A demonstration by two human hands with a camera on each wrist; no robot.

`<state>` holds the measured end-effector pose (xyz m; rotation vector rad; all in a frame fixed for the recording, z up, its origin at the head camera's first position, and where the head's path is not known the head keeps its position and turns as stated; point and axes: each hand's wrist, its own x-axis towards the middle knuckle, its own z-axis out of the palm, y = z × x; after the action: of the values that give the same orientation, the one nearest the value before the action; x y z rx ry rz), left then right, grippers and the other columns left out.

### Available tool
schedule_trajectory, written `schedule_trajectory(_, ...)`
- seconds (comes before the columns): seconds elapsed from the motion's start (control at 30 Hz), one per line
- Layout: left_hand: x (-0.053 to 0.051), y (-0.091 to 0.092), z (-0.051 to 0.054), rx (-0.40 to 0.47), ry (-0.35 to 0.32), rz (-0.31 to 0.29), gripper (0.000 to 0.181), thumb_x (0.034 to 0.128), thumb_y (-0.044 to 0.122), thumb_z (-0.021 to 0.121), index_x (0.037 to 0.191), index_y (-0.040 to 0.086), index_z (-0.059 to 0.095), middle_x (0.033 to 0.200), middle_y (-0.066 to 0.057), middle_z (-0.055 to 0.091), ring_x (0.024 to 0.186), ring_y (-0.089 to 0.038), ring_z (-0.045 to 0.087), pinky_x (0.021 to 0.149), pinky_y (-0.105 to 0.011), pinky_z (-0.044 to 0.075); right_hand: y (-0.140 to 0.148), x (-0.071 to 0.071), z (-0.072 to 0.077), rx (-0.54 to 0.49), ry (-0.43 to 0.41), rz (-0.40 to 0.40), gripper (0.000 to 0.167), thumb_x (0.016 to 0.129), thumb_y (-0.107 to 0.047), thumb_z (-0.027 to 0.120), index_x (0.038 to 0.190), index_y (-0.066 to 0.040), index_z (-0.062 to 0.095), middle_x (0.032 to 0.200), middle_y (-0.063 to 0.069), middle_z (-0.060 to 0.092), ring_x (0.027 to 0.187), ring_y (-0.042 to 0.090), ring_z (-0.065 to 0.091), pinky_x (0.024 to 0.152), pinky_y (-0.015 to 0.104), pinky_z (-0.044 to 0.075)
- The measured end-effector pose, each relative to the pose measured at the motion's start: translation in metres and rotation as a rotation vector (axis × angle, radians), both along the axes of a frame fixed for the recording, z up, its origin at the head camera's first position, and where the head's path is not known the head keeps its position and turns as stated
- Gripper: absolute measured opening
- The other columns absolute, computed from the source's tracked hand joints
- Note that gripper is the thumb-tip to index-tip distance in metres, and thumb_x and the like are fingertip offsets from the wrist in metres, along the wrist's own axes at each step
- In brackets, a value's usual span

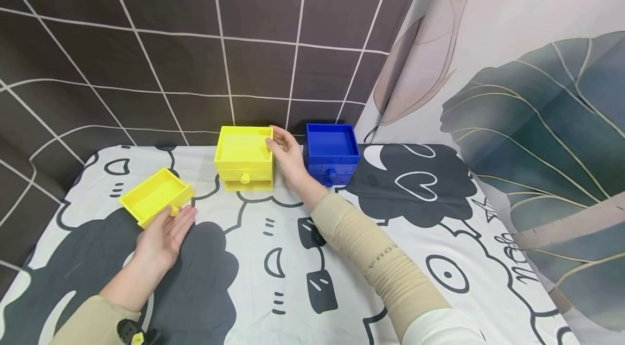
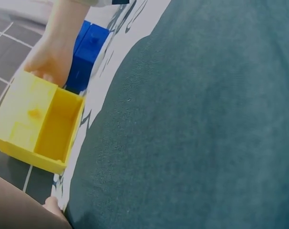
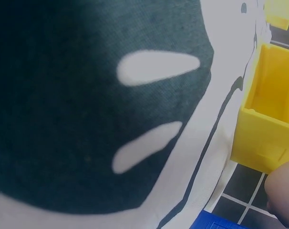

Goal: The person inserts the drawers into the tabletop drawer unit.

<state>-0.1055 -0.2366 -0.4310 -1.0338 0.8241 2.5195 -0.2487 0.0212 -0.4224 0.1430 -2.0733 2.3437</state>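
Observation:
A small yellow drawer cabinet [image 1: 244, 166] stands at the back of the bed-like surface, with a tray top, a knobbed drawer and an open slot below it. My right hand [image 1: 289, 159] grips its right side, thumb at the top rim. To the left, a loose yellow drawer [image 1: 157, 197] lies turned at an angle on the cloth. My left hand [image 1: 163, 239] is palm up at its front, thumb and fingers about the knob, seemingly pinching it. The left wrist view shows the cabinet's open lower slot [image 2: 58, 126].
A blue drawer cabinet [image 1: 332, 155] stands right of the yellow one, close to my right hand. Patterned cloth [image 1: 273, 280] covers the surface. A dark curtain with a white grid [image 1: 185, 63] hangs behind, and a leaf-patterned curtain [image 1: 552, 117] hangs at the right.

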Motion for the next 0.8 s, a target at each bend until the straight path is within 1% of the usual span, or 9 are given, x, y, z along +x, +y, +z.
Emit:
schedule_trajectory(0.1,0.0,-0.002,-0.001,0.026,-0.013,0.038,0.054,0.1075,0.04,0.06,0.156,0.034,0.037,0.093,0.003,0.082,0.095,-0.008,0.078,0.107,-0.017,0.055,-0.001,0.001,0.0,0.0,-0.007,0.001,0.046,0.106,-0.006,0.06,0.151,0.002,0.052,0.155,0.02,0.055,0.141,0.034,0.052,0.123,0.04,0.046)
schedule_trajectory(0.2,-0.001,-0.005,-0.001,0.049,-0.015,0.054,0.051,0.1066,0.039,0.062,0.153,0.034,0.04,0.093,0.002,0.082,0.093,-0.009,0.078,0.106,-0.017,0.056,-0.001,0.001,-0.001,0.002,-0.01,-0.003,0.046,0.106,-0.006,0.061,0.15,0.001,0.053,0.155,0.02,0.056,0.141,0.033,0.053,0.124,0.04,0.046)
schedule_trajectory(0.27,-0.002,-0.008,-0.001,0.051,-0.016,0.063,0.049,0.1066,0.038,0.061,0.151,0.034,0.041,0.092,0.002,0.082,0.092,-0.008,0.078,0.104,-0.017,0.057,-0.001,0.001,-0.001,0.001,-0.008,-0.002,0.046,0.106,-0.006,0.06,0.15,0.001,0.053,0.155,0.02,0.056,0.142,0.034,0.052,0.124,0.041,0.046)
schedule_trajectory(0.37,-0.002,-0.011,-0.001,0.036,-0.026,0.075,0.052,0.1064,0.038,0.062,0.153,0.036,0.038,0.089,0.002,0.08,0.09,-0.007,0.078,0.1,-0.016,0.059,-0.001,0.0,-0.001,0.002,-0.003,0.004,0.046,0.106,-0.006,0.06,0.151,0.002,0.052,0.155,0.021,0.055,0.142,0.035,0.052,0.124,0.042,0.046)
schedule_trajectory(0.5,0.001,-0.013,0.0,0.024,-0.035,0.075,0.056,0.1063,0.036,0.062,0.155,0.038,0.034,0.087,0.002,0.079,0.091,-0.006,0.077,0.1,-0.015,0.059,-0.001,0.0,-0.001,0.009,0.002,0.008,0.046,0.106,-0.006,0.06,0.151,0.003,0.052,0.155,0.022,0.055,0.143,0.035,0.052,0.125,0.042,0.045)
schedule_trajectory(0.63,0.004,-0.014,0.001,0.046,-0.046,0.071,0.047,0.1073,0.034,0.061,0.149,0.037,0.04,0.087,0.001,0.079,0.089,-0.006,0.078,0.1,-0.016,0.059,-0.001,0.001,0.0,0.011,0.001,0.005,0.046,0.106,-0.006,0.06,0.151,0.003,0.052,0.155,0.022,0.055,0.143,0.035,0.052,0.126,0.042,0.044)
schedule_trajectory(0.8,0.009,-0.011,0.0,0.067,-0.048,0.022,0.038,0.1108,0.035,0.054,0.146,0.036,0.04,0.089,0.0,0.079,0.089,-0.007,0.079,0.102,-0.016,0.058,0.0,0.001,0.001,0.005,-0.003,0.003,0.047,0.105,-0.005,0.06,0.151,0.003,0.051,0.155,0.022,0.055,0.143,0.036,0.051,0.126,0.043,0.044)
